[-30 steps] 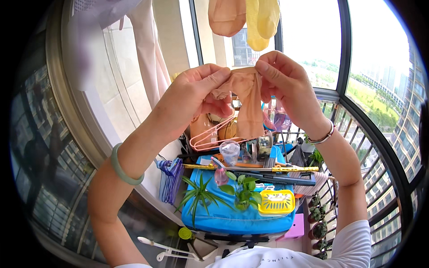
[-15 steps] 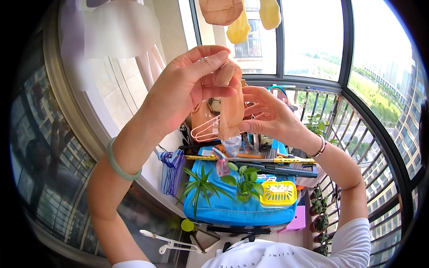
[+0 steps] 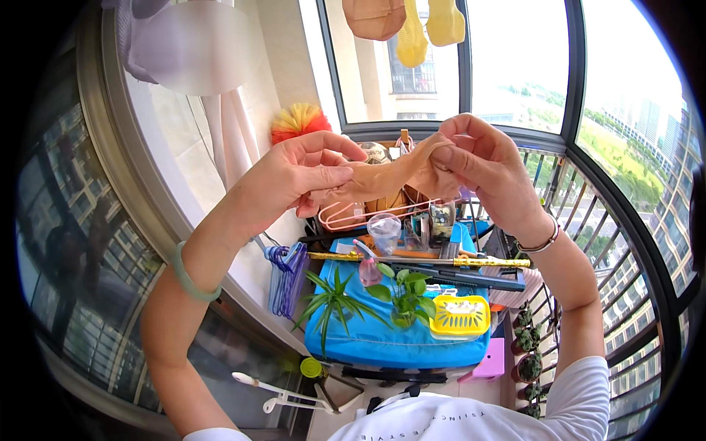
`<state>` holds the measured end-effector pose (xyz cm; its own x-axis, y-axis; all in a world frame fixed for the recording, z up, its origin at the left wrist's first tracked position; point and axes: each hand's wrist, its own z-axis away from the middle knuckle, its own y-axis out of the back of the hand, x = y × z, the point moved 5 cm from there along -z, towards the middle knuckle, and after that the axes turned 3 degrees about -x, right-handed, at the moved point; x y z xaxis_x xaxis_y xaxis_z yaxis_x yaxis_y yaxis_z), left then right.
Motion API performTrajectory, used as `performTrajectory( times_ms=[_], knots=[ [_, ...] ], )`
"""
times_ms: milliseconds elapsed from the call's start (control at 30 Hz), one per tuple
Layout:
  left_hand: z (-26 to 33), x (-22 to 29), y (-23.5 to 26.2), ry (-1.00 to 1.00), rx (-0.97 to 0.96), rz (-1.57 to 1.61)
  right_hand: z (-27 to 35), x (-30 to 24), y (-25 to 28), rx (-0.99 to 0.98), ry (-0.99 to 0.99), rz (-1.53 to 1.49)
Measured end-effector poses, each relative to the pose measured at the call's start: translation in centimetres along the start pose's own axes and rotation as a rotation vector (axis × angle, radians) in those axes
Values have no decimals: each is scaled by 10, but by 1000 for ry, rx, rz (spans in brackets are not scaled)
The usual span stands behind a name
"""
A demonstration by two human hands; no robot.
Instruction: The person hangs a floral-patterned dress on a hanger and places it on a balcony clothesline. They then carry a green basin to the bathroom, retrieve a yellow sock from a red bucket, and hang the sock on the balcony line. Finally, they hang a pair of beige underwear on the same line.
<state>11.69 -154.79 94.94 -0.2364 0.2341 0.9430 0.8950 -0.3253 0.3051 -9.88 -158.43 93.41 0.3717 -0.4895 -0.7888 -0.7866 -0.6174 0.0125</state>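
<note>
A thin skin-coloured sock (image 3: 386, 178) is stretched sideways between my two hands at chest height. My left hand (image 3: 305, 173) pinches one end of it between thumb and fingers. The other, bunched end is gripped by my right hand (image 3: 489, 173), its thumb pressed on the fabric. Below the sock lies a pink clothes hanger (image 3: 346, 220), partly hidden behind it. Overhead hang a tan sock-like piece (image 3: 375, 18) and two yellow socks, a longer one (image 3: 412, 45) and a shorter one (image 3: 446, 23).
A blue-covered surface (image 3: 368, 349) bears a spiky plant (image 3: 337, 301), a leafy plant (image 3: 404, 294), a yellow soap dish (image 3: 460, 316), a clear cup (image 3: 384, 234) and a gold-and-silver pole (image 3: 412, 260). Purple hangers (image 3: 287, 279) hang at left; a railing (image 3: 603, 242) runs along the right.
The sock has turned from hanging upright to lying sideways between my hands. My left hand came down; my right hand rose and moved right to the bunched end.
</note>
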Motion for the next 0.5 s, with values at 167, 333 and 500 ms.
performTrajectory(
  times_ms=[167,333,500],
  knots=[
    [0,-42,17,103,-108,98,1,-47,12,-42,148,-210],
    [-6,-22,8,-206,245,-344,-10,-48,2,96,137,133],
    [18,75,-56,-1009,335,-716,-20,-46,-17,-17,20,160]
  ],
)
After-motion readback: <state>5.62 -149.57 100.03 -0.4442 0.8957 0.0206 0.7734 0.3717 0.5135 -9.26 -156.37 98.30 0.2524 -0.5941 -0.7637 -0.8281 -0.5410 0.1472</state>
